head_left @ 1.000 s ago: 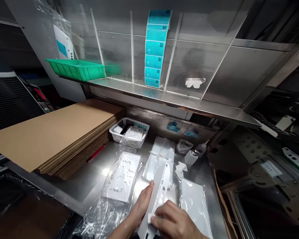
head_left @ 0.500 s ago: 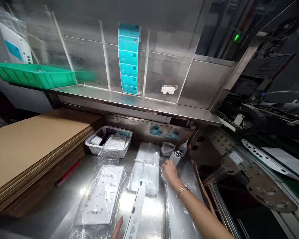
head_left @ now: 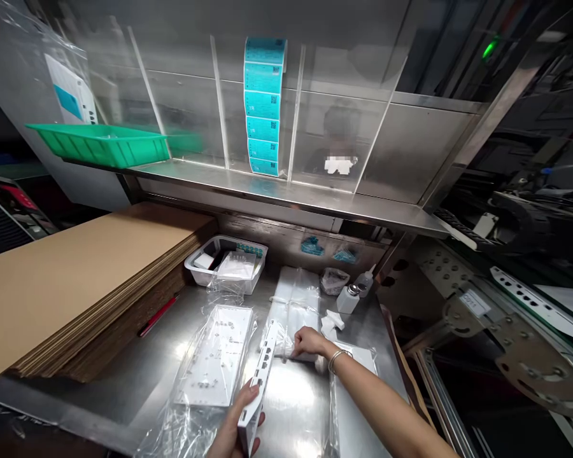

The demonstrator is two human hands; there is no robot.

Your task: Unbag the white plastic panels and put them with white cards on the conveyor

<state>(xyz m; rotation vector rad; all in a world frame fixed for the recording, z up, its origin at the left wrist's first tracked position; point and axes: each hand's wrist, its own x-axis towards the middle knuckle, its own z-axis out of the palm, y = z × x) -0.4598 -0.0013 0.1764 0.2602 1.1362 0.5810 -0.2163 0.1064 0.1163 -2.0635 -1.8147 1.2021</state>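
Observation:
My left hand grips a slim white device casing by its lower end, thumb on the side with a row of black port openings. The casing stands on edge, tilted away from me. My right hand, with a bangle at the wrist, is closed in a pinch at the near edge of a stack of clear plastic bags tied across the middle. Its fingertips are partly hidden. Left of the casing lies a white panel in clear wrap. Under my right forearm is another wrapped white piece.
A crumpled white tissue lies by a pump bottle. Behind are a white basket and a small bag. Stacked cardboard and a red pen are left. A green tray sits on the shelf.
My right hand has moved from beside the pump bottle left and nearer, to the plastic bags; the tissue is now uncovered. More of my left hand and the casing shows. The view has shifted.

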